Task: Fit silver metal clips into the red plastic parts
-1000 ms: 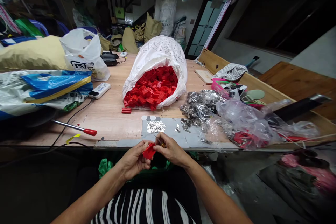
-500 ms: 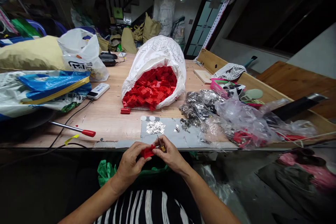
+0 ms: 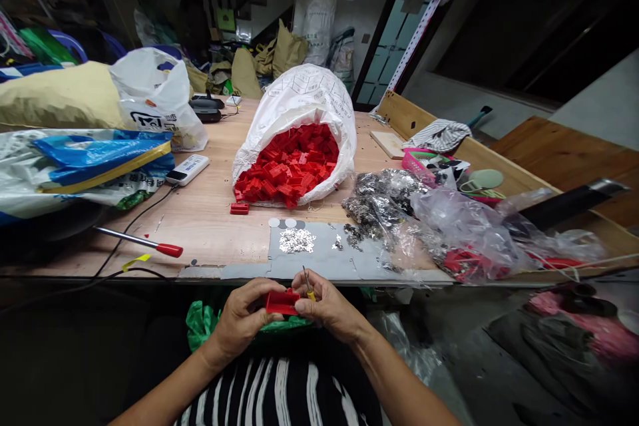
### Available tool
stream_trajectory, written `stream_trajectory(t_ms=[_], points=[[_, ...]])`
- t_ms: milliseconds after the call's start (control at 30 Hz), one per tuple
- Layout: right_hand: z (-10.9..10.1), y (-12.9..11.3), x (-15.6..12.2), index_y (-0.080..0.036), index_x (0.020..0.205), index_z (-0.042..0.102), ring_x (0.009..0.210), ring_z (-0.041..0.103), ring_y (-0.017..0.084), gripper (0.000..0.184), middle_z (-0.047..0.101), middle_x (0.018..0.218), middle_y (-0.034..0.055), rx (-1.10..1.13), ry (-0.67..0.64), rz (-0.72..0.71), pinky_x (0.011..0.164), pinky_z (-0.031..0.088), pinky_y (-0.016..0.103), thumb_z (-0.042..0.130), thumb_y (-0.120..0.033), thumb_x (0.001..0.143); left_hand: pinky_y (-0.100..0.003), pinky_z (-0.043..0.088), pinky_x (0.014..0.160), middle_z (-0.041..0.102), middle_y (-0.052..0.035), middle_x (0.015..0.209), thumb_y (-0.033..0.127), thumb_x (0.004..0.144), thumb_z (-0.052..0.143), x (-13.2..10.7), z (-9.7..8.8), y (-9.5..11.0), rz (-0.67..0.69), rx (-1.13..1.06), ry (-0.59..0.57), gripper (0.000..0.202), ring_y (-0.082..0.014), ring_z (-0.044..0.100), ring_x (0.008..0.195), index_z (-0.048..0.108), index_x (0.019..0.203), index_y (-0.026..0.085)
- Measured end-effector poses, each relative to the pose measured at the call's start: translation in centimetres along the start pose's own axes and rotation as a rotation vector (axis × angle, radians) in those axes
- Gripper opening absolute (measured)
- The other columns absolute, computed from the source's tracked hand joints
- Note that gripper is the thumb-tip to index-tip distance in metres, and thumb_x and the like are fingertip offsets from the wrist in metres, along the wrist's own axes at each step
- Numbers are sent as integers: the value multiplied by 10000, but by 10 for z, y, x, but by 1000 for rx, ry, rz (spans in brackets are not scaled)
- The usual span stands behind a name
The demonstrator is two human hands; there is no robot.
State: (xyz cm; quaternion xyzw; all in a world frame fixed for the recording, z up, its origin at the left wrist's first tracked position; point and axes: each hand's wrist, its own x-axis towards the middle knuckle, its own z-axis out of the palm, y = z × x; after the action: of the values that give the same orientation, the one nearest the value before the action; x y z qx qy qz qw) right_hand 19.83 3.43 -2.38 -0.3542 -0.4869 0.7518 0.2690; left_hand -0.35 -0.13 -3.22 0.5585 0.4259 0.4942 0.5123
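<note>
Just in front of the table edge, my left hand (image 3: pixel 245 311) grips the left end of a hollow red plastic part (image 3: pixel 281 303), its open side facing me. My right hand (image 3: pixel 327 306) pinches the part's right end between thumb and fingers. Tucked in the same right hand is a small tool with a yellow handle (image 3: pixel 311 295) and a thin metal shaft pointing up. Beyond the hands, a pile of small shiny metal pieces (image 3: pixel 297 240) lies on a grey sheet (image 3: pixel 324 266). A single red part (image 3: pixel 239 208) rests near the sack.
A white sack (image 3: pixel 309 90) lies open towards me, full of red parts. Bags of metal pieces (image 3: pixel 372 200) and a pink basket (image 3: pixel 417 165) crowd the right. A red-handled rod (image 3: pixel 168 250), a white device (image 3: pixel 188 169) and plastic bags (image 3: pixel 100 160) are at left.
Both hands have come slightly lower and nearer to me. The red part has been turned, so its hollow side now shows. The tool stays in my right hand.
</note>
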Motion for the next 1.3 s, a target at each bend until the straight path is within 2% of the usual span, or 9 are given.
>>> stream_trajectory(t_ms=[133,300,367,467,667,900,1067,1167,1300], points=[[-8,-12,19,-205,989,525,654,534,107,396,608,839,-1,-222,47,-54,559,399,213,717,-421,719,-265,500,814,719,-21,918,199,673,763,3,0,-9,-172,-133,150,307,-205,649,877,723,975,241],[-29,-21,53,-203,926,622,839,579,164,100,644,915,33,-982,381,-349,777,441,307,573,-186,840,-239,491,865,732,-14,937,170,656,772,11,-5,-5,-201,-200,258,342,-187,656,907,716,989,225],[-34,-19,64,-209,933,626,868,584,170,146,640,930,37,-1164,385,-378,807,435,310,568,-120,832,-236,492,863,730,-12,918,148,643,776,13,-7,-2,-189,-187,283,334,-184,657,893,723,964,222],[-35,-15,72,-209,904,624,866,588,173,139,630,910,37,-1266,364,-348,799,437,299,584,-103,824,-241,489,854,718,-25,913,138,632,782,13,-9,-2,-166,-157,305,335,-191,648,885,729,955,208],[-36,-11,74,-201,822,579,832,565,179,103,595,848,31,-1264,369,-346,777,424,297,557,-101,830,-304,462,915,691,-29,999,182,651,776,9,-13,-15,-133,29,276,366,-217,622,939,701,1001,260],[-34,-9,64,-198,902,528,742,528,154,89,573,816,8,-1142,377,-376,693,404,264,496,-135,849,-292,442,910,688,-41,966,201,684,752,11,-10,-7,7,146,258,264,-215,605,957,720,943,248],[-17,-16,47,-192,871,572,675,476,118,57,543,752,-25,-792,252,-332,639,378,229,527,-224,857,-305,491,849,688,-33,963,257,716,733,12,-8,-8,-172,-167,206,358,-188,640,876,656,1065,225],[-3,-16,38,-194,856,569,645,456,105,71,531,740,-33,-699,199,-317,625,367,224,508,-221,878,-311,513,817,692,-25,905,270,743,714,13,-6,-7,-267,-381,152,418,-158,645,797,605,1141,208],[9,-11,32,-194,839,560,642,450,105,79,529,756,-26,-648,210,-350,617,364,228,502,-216,888,-317,520,813,685,-39,919,253,769,696,14,-3,-1,-314,-503,117,459,-155,637,820,578,1210,207]])
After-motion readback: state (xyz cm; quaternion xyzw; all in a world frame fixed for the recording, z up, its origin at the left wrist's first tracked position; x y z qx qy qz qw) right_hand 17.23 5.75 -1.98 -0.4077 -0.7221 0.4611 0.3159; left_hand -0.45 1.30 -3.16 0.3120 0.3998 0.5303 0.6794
